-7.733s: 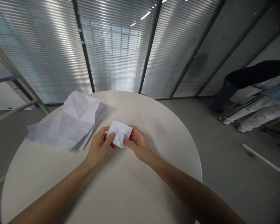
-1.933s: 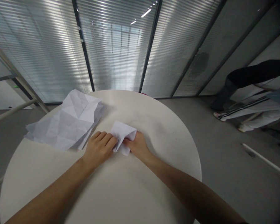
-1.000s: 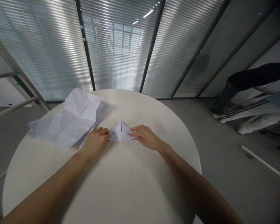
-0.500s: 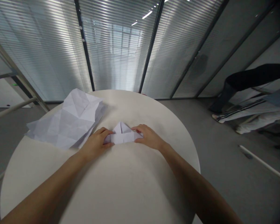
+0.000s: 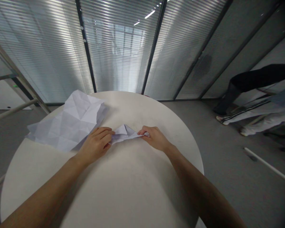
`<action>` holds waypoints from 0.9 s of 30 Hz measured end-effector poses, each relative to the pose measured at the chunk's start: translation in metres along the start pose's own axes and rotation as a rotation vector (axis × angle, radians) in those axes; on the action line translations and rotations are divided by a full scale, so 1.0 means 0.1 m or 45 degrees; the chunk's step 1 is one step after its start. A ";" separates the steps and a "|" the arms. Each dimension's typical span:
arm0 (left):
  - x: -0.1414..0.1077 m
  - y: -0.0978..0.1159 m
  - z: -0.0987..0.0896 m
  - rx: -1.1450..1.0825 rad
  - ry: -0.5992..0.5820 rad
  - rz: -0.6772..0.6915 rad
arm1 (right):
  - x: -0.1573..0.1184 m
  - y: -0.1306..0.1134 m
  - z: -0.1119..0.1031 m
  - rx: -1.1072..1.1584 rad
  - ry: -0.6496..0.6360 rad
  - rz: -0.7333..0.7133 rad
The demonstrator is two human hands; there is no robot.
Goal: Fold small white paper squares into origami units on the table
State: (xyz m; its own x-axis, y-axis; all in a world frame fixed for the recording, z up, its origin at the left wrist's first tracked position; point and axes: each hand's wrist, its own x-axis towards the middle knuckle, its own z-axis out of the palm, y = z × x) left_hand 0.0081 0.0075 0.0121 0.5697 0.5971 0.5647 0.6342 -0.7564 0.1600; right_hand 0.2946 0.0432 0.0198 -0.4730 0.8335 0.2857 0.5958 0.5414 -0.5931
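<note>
A folded white sheet of paper [image 5: 124,133] is held just above or on the middle of the round table, one end in each hand. Its centre rises in a creased triangular peak. My left hand [image 5: 98,141] is closed on the left end, its fingers covering that edge. The right end is pinched between the thumb and fingers of my right hand [image 5: 155,136], with a small bit of paper showing past the thumb. Left of my left hand lies a heap of creased white paper sheets [image 5: 68,122].
The white round table [image 5: 133,190] has its far edge near a glass wall with blinds [image 5: 125,57]. A pale metal frame [image 5: 26,104] stands at the left. Two people [image 5: 254,82] are at the right, beyond the table. A white bar [image 5: 268,166] shows low on the right.
The folded paper's front band has tipped and twisted, its right end now narrower. My left hand has turned over the left end, and my right hand has shifted slightly right, pinching tighter.
</note>
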 end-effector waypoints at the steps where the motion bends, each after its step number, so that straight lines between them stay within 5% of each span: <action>1: 0.00 0.02 -0.01 -0.067 0.093 -0.029 | 0.00 -0.02 -0.02 0.087 0.092 0.037; 5: 0.00 0.12 -0.03 -0.308 0.410 -0.430 | 0.01 -0.12 -0.08 0.444 0.472 0.135; 10: 0.04 0.15 0.03 -0.489 0.554 -0.852 | 0.07 -0.10 0.04 0.664 0.594 0.245; 15: 0.05 0.06 0.15 -0.384 0.226 -0.963 | 0.09 0.02 0.25 0.227 0.508 0.412; 19: 0.05 0.00 0.22 -0.368 0.170 -1.042 | 0.10 0.03 0.32 -0.042 0.445 0.500; 23: 0.05 -0.04 0.27 -0.823 0.380 -1.260 | 0.09 0.00 0.26 0.497 0.404 0.643; 27: 0.04 -0.05 0.26 -0.927 0.418 -1.334 | 0.05 -0.03 0.14 0.974 0.085 0.475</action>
State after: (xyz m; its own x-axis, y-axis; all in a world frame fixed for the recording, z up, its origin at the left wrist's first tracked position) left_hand 0.0213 0.0208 -0.0074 -0.2346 0.9703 0.0599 0.2108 -0.0094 0.9775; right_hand 0.2808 0.0444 0.0123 -0.2794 0.9602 0.0004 0.0910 0.0269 -0.9955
